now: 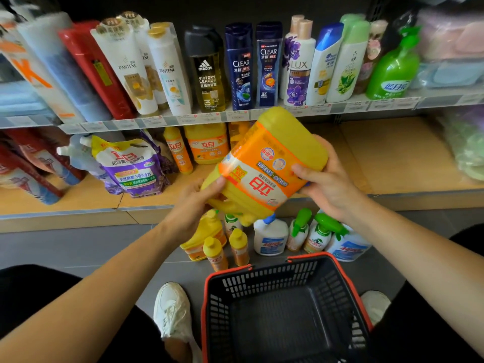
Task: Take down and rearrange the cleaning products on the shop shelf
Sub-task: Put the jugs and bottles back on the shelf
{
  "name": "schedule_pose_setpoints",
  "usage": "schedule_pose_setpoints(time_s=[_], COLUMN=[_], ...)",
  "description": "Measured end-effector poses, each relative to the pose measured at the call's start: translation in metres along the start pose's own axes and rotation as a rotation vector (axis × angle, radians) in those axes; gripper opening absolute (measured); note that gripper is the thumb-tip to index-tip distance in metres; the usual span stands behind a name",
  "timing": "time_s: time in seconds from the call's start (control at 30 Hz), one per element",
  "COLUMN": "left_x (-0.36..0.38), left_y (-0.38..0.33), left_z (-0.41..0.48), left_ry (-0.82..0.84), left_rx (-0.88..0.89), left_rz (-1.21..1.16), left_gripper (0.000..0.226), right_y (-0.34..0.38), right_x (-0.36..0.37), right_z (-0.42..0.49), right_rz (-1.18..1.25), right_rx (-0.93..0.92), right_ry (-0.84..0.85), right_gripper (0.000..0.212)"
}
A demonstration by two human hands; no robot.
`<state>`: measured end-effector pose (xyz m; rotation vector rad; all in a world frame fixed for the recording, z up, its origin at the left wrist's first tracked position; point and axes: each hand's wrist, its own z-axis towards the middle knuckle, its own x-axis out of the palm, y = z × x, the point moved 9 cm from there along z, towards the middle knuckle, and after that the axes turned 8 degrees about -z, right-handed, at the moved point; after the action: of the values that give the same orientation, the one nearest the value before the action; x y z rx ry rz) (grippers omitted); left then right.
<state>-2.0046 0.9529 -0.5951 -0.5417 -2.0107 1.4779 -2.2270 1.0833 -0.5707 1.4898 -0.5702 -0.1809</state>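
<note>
We have the yellow detergent jug (264,163) upside down at frame centre, off the shelf and above the floor bottles (235,242). Left hand (191,205) curls under its lower end, thumb on the label; right hand (327,184) wraps the right edge, thumb pressed on the label. Roughly mid-task by our read: yellow, white and green-trigger bottles stand on the floor, and the lower shelf (392,158) is bare board at right. Not yet taken down: a second yellow jug (208,145), slim orange bottle (178,150) and purple pouch (131,166) at left-centre. Basket (262,279) at bottom shows nothing inside
</note>
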Motion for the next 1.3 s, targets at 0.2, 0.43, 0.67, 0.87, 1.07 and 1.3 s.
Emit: schedule_pose_setpoints(time_s=[0.2, 0.43, 0.67, 0.87, 1.07, 1.3], left_x=[-0.025, -0.053, -0.091, -0.133, -0.141, -0.128], left_y=[-0.052, -0.087, -0.077, -0.043, 0.032, 0.124], left_z=[-0.011, -0.034, -0.046, -0.034, -0.022, -0.016], left_ry=[-0.055, -0.086, -0.065, -0.099, 0.035, 0.179], left_rx=[0.219, 0.374, 0.335, 0.052, -0.258, -0.381], left_rz=[0.01, 0.381, 0.798, 0.964, 1.001, 1.023], left_gripper=[0.061, 0.044, 0.045, 0.038, 0.029, 0.025], right_y=[-0.043, -0.086, -0.172, -0.174, -0.18, -0.183], right_x=[0.004, 0.05, 0.033, 0.03, 0.029, 0.023], right_z=[0.0, 0.017, 0.027, 0.042, 0.044, 0.043], right_rz=[-0.19, -1.399, -1.755, -1.64, -1.563, -1.56], right_rx=[0.179, -0.084, 0.166, 0.136, 0.145, 0.172], right_ry=[0.072, 0.277, 0.498, 0.327, 0.276, 0.287], right_gripper=[0.065, 0.033, 0.05, 0.04, 0.036, 0.03])
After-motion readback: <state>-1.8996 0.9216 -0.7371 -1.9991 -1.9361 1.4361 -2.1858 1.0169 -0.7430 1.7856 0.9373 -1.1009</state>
